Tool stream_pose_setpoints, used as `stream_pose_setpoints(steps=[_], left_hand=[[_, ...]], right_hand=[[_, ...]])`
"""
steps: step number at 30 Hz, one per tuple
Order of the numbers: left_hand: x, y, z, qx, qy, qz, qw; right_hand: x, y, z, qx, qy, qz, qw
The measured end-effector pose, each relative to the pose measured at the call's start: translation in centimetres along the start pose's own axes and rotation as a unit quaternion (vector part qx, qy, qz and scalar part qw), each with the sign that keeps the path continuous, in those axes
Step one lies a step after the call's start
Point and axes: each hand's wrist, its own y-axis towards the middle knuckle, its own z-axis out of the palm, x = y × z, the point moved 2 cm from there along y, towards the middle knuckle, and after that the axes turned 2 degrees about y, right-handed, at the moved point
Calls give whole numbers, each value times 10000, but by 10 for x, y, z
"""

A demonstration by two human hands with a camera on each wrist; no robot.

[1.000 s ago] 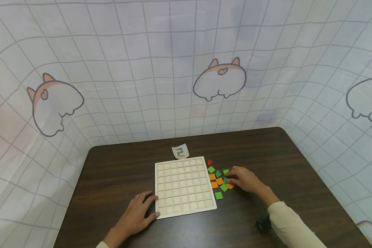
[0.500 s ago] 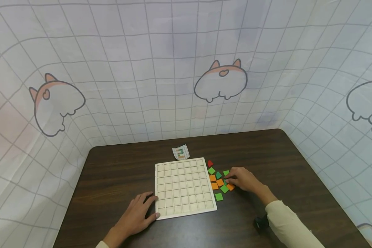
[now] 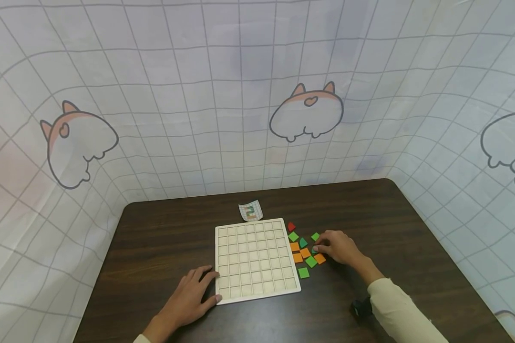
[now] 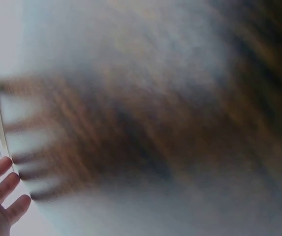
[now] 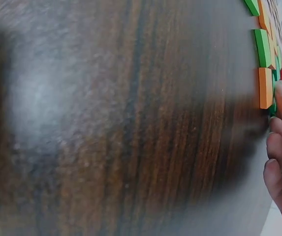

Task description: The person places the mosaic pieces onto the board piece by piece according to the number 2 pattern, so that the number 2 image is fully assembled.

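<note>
Fingers spread, my left hand (image 3: 191, 293) rests at the lower left edge of a cream grid board (image 3: 255, 259); the left wrist view shows those fingers (image 4: 5, 187) along the board's edge. My right hand (image 3: 338, 247) is over the loose tiles right of the board, its thumb and fingers pinching a dark green tile (image 3: 314, 250) that they mostly cover. Beside the fingertips lie a light green tile (image 3: 315, 236) and an orange tile (image 3: 320, 258). In the right wrist view the dark green tile (image 5: 273, 105) shows between thumb and fingers, behind an orange tile (image 5: 265, 88).
More tiles lie along the board's right side: a red one (image 3: 291, 226), another dark green one (image 3: 303, 243), several orange and light green ones. A small printed pattern card (image 3: 251, 211) sits behind the board. A dark object (image 3: 361, 308) is by the right sleeve.
The light green tile by the right fingertips has turned and shifted slightly right. The right fingers have moved a little with the dark green tile. The left hand stays put.
</note>
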Motion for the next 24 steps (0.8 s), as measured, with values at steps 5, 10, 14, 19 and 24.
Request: stream_pose_setpoints(steps=[5,10,14,19,24], left_hand=[[-1,-1,0,40,-4,-18,10000],[0,0,0,74,-4,-48,10000],[0,1,1,102,-39,-72,9999],[0,1,1,115,-34,-100,9999],[0,2,1,110,16,-114,9999]], right_hand=[[-3,-3,0,104,200,-44,9997],[-7,-4,-1,231,340,-67,9991],[-7,-3,-3,197,281,-13,9994],[-1,-2,-5,218,72,207,9995],[2,0,-5,256,-36,302,9992]])
